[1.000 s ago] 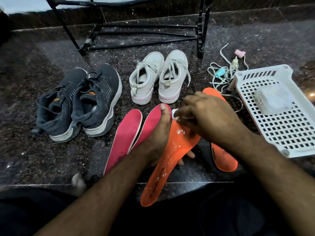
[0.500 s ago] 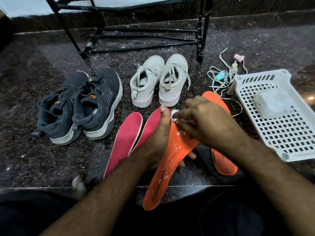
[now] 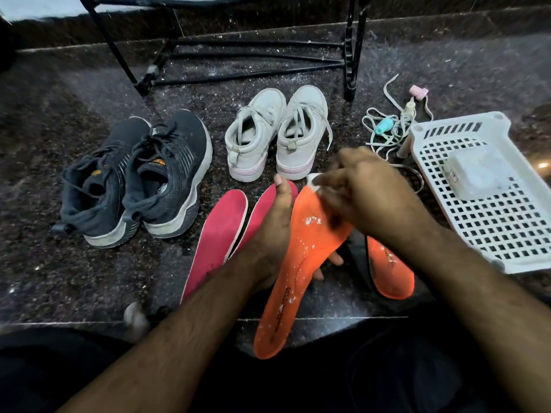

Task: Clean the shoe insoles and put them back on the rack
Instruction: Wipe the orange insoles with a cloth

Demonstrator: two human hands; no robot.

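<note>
The right hand [image 3: 366,195] has slid up toward the toe of the orange insole [image 3: 301,263], pinching a small white wipe [image 3: 313,180] there; the left hand [image 3: 275,231] grips the insole from beneath, steadying it for scrubbing. Its mate [image 3: 390,269] and two pink insoles [image 3: 220,239] lie on the floor, short of the black rack [image 3: 247,58].

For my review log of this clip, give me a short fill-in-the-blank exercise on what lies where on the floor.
1. The insole held in the left hand is coloured ____.
2. The two insoles lying flat beside the left hand are ____.
3. The white shoes stand to the ____ of the dark shoes.
4. The white box lies in the white ____.

Missing words: orange; pink; right; basket
</note>
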